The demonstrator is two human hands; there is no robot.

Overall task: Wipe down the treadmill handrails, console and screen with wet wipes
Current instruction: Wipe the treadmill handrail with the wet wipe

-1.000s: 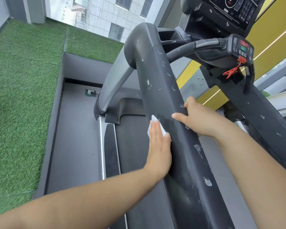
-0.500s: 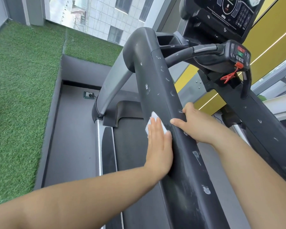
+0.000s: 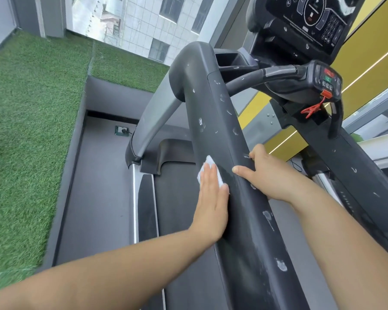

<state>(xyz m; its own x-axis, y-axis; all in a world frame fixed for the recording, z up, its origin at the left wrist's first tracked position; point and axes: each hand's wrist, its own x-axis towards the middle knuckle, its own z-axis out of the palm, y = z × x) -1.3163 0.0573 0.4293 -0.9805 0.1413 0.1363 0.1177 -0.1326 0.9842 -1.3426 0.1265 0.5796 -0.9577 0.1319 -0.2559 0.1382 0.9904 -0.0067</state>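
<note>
A wide black handrail (image 3: 213,104) with white smudges runs from the lower right up toward the console (image 3: 309,23) and its dark screen. My left hand (image 3: 212,202) lies flat, fingers together, pressing a white wet wipe (image 3: 207,165) against the rail's left side. The wipe shows past my fingertips. My right hand (image 3: 269,175) grips the same rail from the right, thumb over its top edge. A second black handrail (image 3: 354,162) runs along the right.
A control pod (image 3: 327,82) with a red safety clip (image 3: 311,109) sits on the curved centre bar. The treadmill belt (image 3: 179,198) lies below. Green artificial turf (image 3: 27,130) borders the grey floor at left, where a floor socket (image 3: 121,130) sits.
My left hand and the wipe have slid a little up the rail's left side. My right hand keeps its grip on the rail.
</note>
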